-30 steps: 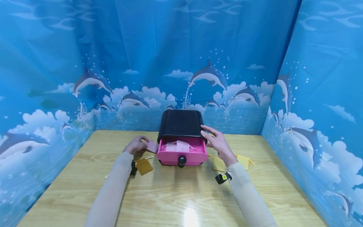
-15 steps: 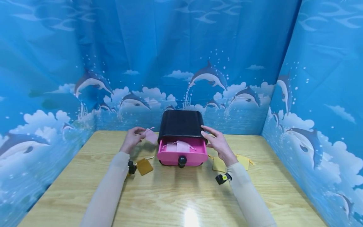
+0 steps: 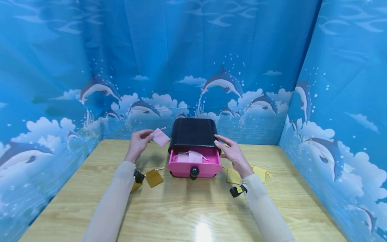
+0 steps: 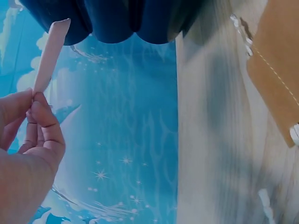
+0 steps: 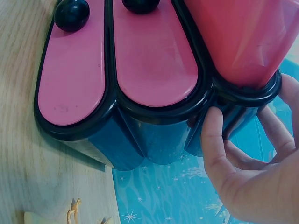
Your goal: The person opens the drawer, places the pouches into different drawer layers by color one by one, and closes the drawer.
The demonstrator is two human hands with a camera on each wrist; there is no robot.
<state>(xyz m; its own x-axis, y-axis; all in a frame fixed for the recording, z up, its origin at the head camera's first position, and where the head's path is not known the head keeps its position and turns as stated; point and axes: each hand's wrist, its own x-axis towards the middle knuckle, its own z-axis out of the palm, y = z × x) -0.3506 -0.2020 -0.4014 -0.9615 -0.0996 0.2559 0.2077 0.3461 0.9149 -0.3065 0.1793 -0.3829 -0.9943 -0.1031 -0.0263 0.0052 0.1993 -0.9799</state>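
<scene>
My left hand (image 3: 139, 144) pinches a small pink drawstring pouch (image 3: 161, 137) between thumb and fingertips, raised above the table to the left of the cabinet. In the left wrist view that pouch (image 4: 50, 58) shows nearly edge-on. A black drawer cabinet (image 3: 194, 131) stands in the middle of the table. Its pink top drawer (image 3: 181, 167) is pulled out and holds light pink pouches (image 3: 195, 156). My right hand (image 3: 232, 153) grips the cabinet's right side, thumb and fingers around the rounded top tier, as the right wrist view shows.
Brown pouches (image 3: 154, 178) lie left of the cabinet, one partly behind the left wrist. Yellow pouches (image 3: 233, 175) lie on the right under the right forearm. Two lower pink drawers (image 5: 72, 74) are closed. A blue dolphin-print curtain (image 3: 193, 67) surrounds the table (image 3: 181, 208).
My left hand has lifted the pink pouch up and away from the table beside the cabinet, moving slightly left. The right hand stays on the cabinet.
</scene>
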